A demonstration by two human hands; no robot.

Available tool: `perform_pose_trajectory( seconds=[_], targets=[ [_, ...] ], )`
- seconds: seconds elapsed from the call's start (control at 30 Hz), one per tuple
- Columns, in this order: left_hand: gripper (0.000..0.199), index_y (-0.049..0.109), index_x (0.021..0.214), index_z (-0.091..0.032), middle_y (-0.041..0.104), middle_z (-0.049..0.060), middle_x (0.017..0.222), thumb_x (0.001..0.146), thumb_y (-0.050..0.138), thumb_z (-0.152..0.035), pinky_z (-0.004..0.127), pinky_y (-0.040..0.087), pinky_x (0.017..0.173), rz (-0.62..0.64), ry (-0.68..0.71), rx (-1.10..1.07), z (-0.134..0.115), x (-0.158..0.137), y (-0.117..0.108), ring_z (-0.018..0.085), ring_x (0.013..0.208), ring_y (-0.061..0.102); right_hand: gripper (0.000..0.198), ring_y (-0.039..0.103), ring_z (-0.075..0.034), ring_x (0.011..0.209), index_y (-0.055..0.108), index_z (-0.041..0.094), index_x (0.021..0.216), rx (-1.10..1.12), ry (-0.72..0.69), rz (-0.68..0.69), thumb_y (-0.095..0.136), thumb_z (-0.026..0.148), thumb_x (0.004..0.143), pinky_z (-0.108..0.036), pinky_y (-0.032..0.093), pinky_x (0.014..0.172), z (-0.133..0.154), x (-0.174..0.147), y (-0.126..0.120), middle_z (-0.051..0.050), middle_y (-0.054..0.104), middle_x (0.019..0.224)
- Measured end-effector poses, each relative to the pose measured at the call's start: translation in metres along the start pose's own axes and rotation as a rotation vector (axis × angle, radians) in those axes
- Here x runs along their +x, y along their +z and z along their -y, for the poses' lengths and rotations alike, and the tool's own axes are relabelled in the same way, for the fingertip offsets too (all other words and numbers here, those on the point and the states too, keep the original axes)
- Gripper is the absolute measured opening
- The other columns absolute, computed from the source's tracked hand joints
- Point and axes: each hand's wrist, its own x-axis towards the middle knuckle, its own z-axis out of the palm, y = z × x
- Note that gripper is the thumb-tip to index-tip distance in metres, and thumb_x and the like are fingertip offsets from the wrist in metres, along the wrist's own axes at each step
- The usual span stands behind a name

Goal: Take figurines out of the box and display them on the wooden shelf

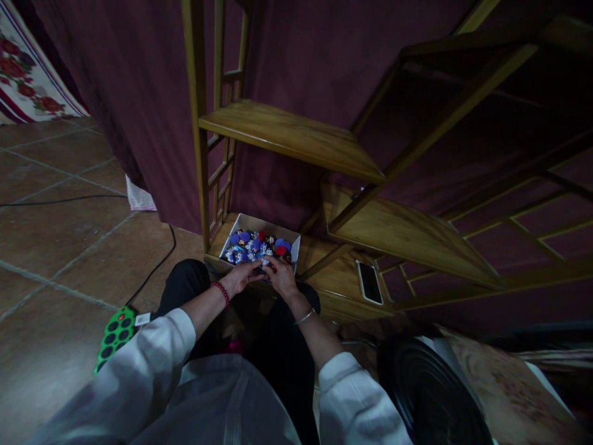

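Observation:
A shallow white cardboard box (295, 243) sits on the lowest wooden shelf, filled with several small figurines (241, 239) in blue, white, red and black. At the box's near edge my two hands meet around one small whitish figurine (265, 262). My right hand (281, 278) pinches it between thumb and fingers. From the left, my left hand (241, 277) closes in on the same figurine, its fingertips against it. The fingers cover part of the figurine, so its details are too small to make out.
A wooden shelf board (291, 136) juts out above the box, with slanted boards to the right. A phone (369, 283) lies on the low shelf. On the floor at left is a green power strip (115, 334) with a black cord. A round black object (430, 389) stands at lower right.

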Motion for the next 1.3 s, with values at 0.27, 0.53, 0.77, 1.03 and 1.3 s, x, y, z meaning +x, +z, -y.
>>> perform_pose_trajectory(
  seconds=[0.27, 0.53, 0.77, 1.03, 1.3],
  targets=[
    [0.011, 0.059, 0.078, -0.010, 0.061, 0.003, 0.062, 0.074, 0.059, -0.020, 0.030, 0.054, 0.065, 0.017, -0.031, 0.005, 0.005, -0.004, -0.003, 0.011, 0.057, 0.059, 0.026, 0.056, -0.018, 0.088, 0.061, 0.023, 0.099, -0.011, -0.086, 0.011, 0.058, 0.016, 0.074, -0.031, 0.043, 0.082, -0.001, -0.008, 0.002, -0.004, 0.065, 0.092],
    [0.012, 0.057, 0.078, -0.009, 0.063, 0.007, 0.066, 0.078, 0.053, -0.021, 0.027, 0.054, 0.060, -0.001, -0.052, 0.044, 0.001, -0.007, 0.005, 0.013, 0.059, 0.061, 0.026, 0.056, -0.016, 0.084, 0.061, 0.026, 0.098, -0.037, -0.130, 0.082, 0.056, 0.015, 0.075, -0.028, 0.043, 0.079, 0.002, -0.005, -0.010, -0.002, 0.065, 0.088],
    [0.007, 0.055, 0.077, -0.008, 0.060, 0.005, 0.061, 0.078, 0.051, -0.013, 0.028, 0.055, 0.059, -0.041, -0.025, 0.054, 0.003, -0.009, 0.007, 0.012, 0.055, 0.060, 0.026, 0.055, -0.017, 0.084, 0.061, 0.023, 0.100, -0.062, -0.117, 0.077, 0.056, 0.016, 0.075, -0.029, 0.043, 0.079, 0.005, -0.007, -0.010, -0.004, 0.065, 0.086],
    [0.007, 0.053, 0.071, -0.011, 0.057, 0.002, 0.056, 0.077, 0.050, -0.009, 0.029, 0.055, 0.064, -0.055, -0.045, 0.028, 0.000, -0.004, 0.006, 0.010, 0.055, 0.057, 0.025, 0.058, -0.016, 0.078, 0.062, 0.024, 0.098, 0.048, -0.008, 0.042, 0.056, 0.018, 0.074, -0.028, 0.046, 0.076, 0.002, -0.004, -0.008, -0.002, 0.065, 0.085],
    [0.009, 0.054, 0.069, -0.011, 0.058, 0.003, 0.061, 0.078, 0.051, -0.011, 0.029, 0.054, 0.066, -0.082, -0.043, -0.002, -0.001, -0.002, 0.009, 0.010, 0.059, 0.057, 0.034, 0.061, -0.014, 0.078, 0.056, 0.027, 0.107, 0.228, 0.071, 0.011, 0.055, 0.021, 0.074, -0.028, 0.048, 0.076, 0.003, -0.007, -0.008, 0.000, 0.065, 0.091]
  ],
)
